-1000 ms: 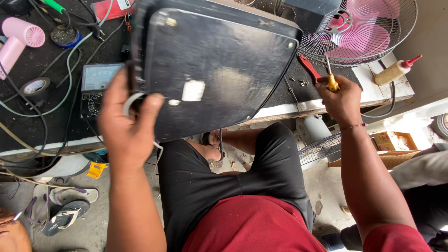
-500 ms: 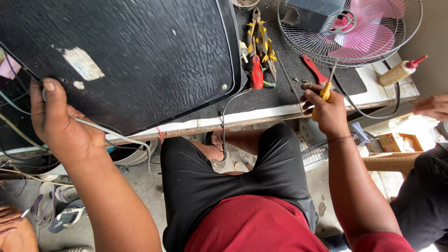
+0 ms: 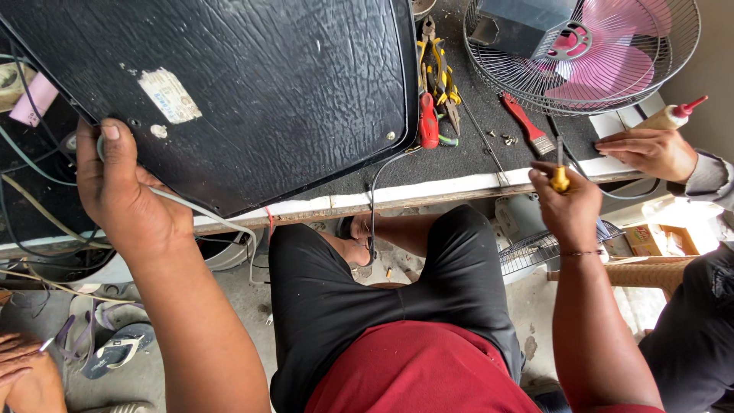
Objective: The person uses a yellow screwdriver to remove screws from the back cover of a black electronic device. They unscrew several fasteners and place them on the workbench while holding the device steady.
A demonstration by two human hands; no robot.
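Note:
A large black textured panel [image 3: 252, 92] with a worn sticker lies over the workbench, its near corner jutting past the bench edge. My left hand [image 3: 126, 195] grips that panel's lower left edge, thumb on top, with a grey cable running under the fingers. My right hand [image 3: 567, 205] is closed around a yellow-handled screwdriver [image 3: 560, 174], tip pointing up, held just off the bench's front edge, to the right of the panel.
Pliers [image 3: 437, 65], a red-handled tool [image 3: 428, 122] and a red brush [image 3: 527, 126] lie on the black bench mat. A pink-bladed fan [image 3: 589, 53] in a wire cage sits far right. Another person's hand [image 3: 646, 151] rests by a glue bottle [image 3: 673, 115]. Sandals [image 3: 115, 348] lie on the floor.
The black panel has swung from upright to lying flat and now spreads across the bench. My left hand slid along its edge. My right hand drew back toward me with the screwdriver.

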